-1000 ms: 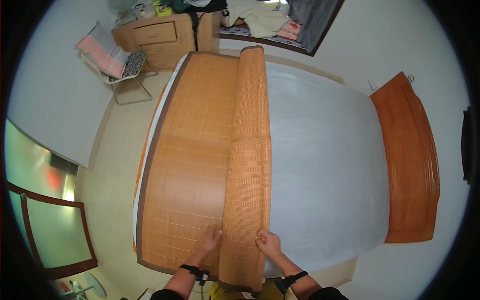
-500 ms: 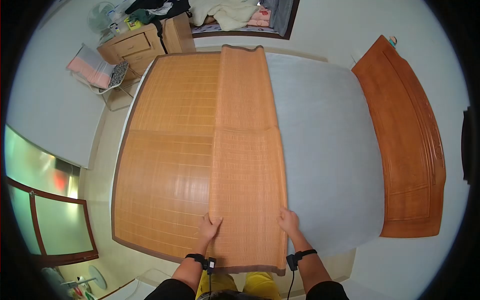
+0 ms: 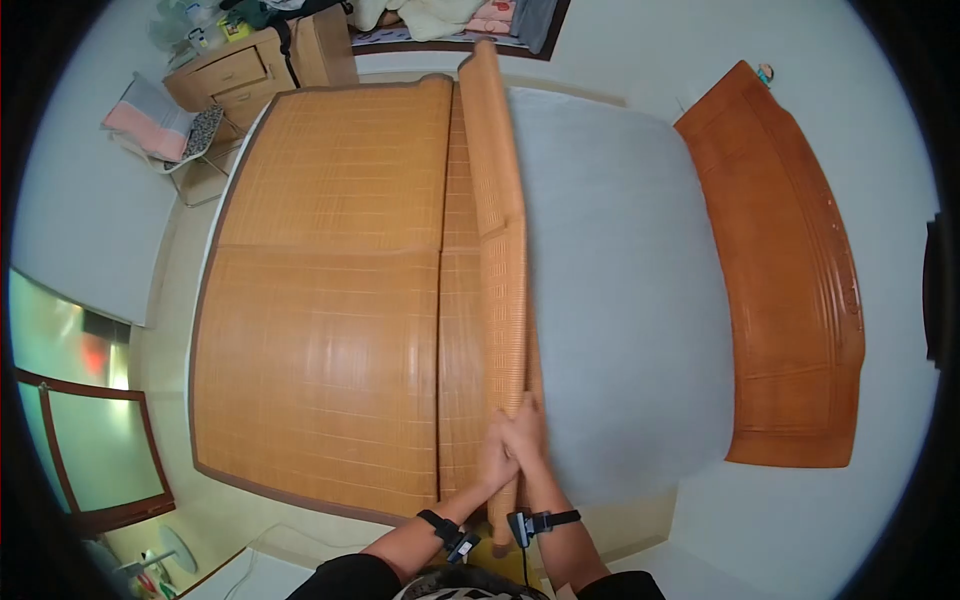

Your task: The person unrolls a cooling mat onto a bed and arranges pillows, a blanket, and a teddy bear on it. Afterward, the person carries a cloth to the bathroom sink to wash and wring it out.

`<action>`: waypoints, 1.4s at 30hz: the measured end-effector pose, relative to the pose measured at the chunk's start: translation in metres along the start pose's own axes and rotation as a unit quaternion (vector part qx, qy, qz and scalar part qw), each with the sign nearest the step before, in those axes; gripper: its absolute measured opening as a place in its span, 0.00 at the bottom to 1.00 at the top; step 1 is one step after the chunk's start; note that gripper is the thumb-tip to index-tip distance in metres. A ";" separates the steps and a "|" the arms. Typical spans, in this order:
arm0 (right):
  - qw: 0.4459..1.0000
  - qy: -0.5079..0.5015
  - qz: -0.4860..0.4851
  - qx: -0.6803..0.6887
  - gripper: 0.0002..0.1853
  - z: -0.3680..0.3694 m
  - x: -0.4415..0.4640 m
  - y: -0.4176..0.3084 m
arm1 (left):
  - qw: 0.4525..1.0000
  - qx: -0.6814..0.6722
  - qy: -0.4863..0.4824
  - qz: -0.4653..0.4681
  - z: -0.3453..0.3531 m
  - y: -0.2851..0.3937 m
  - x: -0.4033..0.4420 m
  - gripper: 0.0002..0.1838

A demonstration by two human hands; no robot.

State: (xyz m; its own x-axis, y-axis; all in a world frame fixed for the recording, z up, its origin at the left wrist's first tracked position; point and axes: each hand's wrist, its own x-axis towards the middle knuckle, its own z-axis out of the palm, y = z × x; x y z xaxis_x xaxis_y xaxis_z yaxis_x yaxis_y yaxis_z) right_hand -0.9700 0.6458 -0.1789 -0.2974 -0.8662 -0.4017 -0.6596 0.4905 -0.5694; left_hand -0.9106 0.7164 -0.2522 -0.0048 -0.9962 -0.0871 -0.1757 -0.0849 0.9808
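Observation:
A bamboo sleeping mat [image 3: 320,310] with a dark brown border covers the left part of the bed. Toward the bed's middle, a long folded strip [image 3: 498,260] of the mat stands up as a narrow ridge. My left hand [image 3: 497,455] is closed on the near part of this ridge, from its left side. Close against it, my right hand [image 3: 526,432] grips the ridge from the right. The hands overlap, so some fingers are hidden. A dark edge line [image 3: 438,330] runs lengthwise just left of the ridge.
Grey bedding [image 3: 630,290] shows on the right, beside a wooden headboard [image 3: 790,290]. At the far left stand a wooden cabinet [image 3: 320,50] and a chair with a pillow [image 3: 150,125]. A glass-paned door [image 3: 105,445] and a fan [image 3: 178,550] are at lower left.
The wide folded part has been lifted into a narrow upright ridge. Both hands have come together on it, the left moving right and the right moving left. The view has shifted slightly.

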 end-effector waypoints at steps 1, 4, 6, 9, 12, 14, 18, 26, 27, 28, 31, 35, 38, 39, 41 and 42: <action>0.994 0.068 -0.076 0.049 0.26 -0.001 0.017 0.034 | 0.997 0.017 -0.075 0.028 0.003 0.013 0.001 0.30; 0.988 0.114 -0.085 0.057 0.17 -0.064 0.052 0.073 | 0.983 0.075 -0.161 0.057 -0.007 0.029 0.012 0.37; 0.985 0.135 -0.097 0.038 0.18 -0.108 0.076 0.104 | 0.978 0.125 -0.168 -0.013 -0.022 -0.013 0.022 0.40; 0.981 0.172 -0.089 -0.017 0.20 -0.184 0.092 0.127 | 0.942 0.306 -0.098 -0.097 -0.064 -0.051 0.023 0.43; 0.974 0.176 -0.085 0.118 0.20 -0.251 0.116 0.171 | 0.948 0.298 -0.093 -0.066 -0.073 -0.086 0.011 0.44; 0.976 0.188 -0.097 0.046 0.20 -0.274 0.136 0.205 | 0.904 0.407 -0.122 -0.050 -0.060 -0.075 0.000 0.46; 0.982 0.174 -0.073 0.031 0.19 -0.308 0.166 0.249 | 0.856 0.468 -0.079 -0.205 -0.016 -0.047 -0.005 0.52; 0.979 0.169 -0.064 0.095 0.15 -0.369 0.211 0.378 | 0.858 0.441 -0.051 -0.258 0.040 -0.077 -0.004 0.58; 0.976 0.174 -0.073 0.113 0.15 -0.373 0.216 0.399 | 0.877 0.430 -0.029 -0.212 0.046 -0.096 -0.010 0.57; 0.975 0.179 -0.068 0.115 0.15 -0.372 0.225 0.419 | 0.894 0.418 -0.005 -0.164 0.055 -0.106 -0.010 0.57; 0.981 0.163 -0.034 0.096 0.14 -0.370 0.245 0.451 | 0.869 0.447 -0.019 -0.212 0.079 -0.070 -0.006 0.56; 0.877 0.371 -0.051 -0.300 0.23 -0.365 0.210 0.392 | 0.825 0.530 -0.076 -0.183 0.107 -0.098 -0.019 0.59; 0.969 0.144 -0.138 -0.149 0.28 -0.292 0.163 0.340 | 0.751 0.640 -0.156 -0.047 0.152 -0.105 -0.036 0.65; 0.955 0.077 -0.205 -0.200 0.32 -0.264 0.147 0.328 | 0.773 0.614 -0.151 -0.057 0.167 -0.097 -0.043 0.66; 0.947 0.058 -0.172 -0.265 0.45 -0.247 0.113 0.298 | 0.777 0.612 -0.134 -0.057 0.177 -0.134 -0.056 0.67; 0.949 0.066 -0.161 -0.264 0.45 -0.243 0.118 0.302 | 0.776 0.613 -0.141 -0.045 0.185 -0.104 -0.043 0.67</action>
State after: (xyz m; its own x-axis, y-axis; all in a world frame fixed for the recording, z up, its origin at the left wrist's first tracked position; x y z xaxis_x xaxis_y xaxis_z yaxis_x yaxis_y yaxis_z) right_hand -1.3724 0.6688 -0.2241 -0.0820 -0.9845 -0.1552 -0.9743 0.1120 -0.1957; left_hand -1.0745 0.7720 -0.3826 -0.1233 -0.9283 -0.3509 -0.9916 0.1011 0.0809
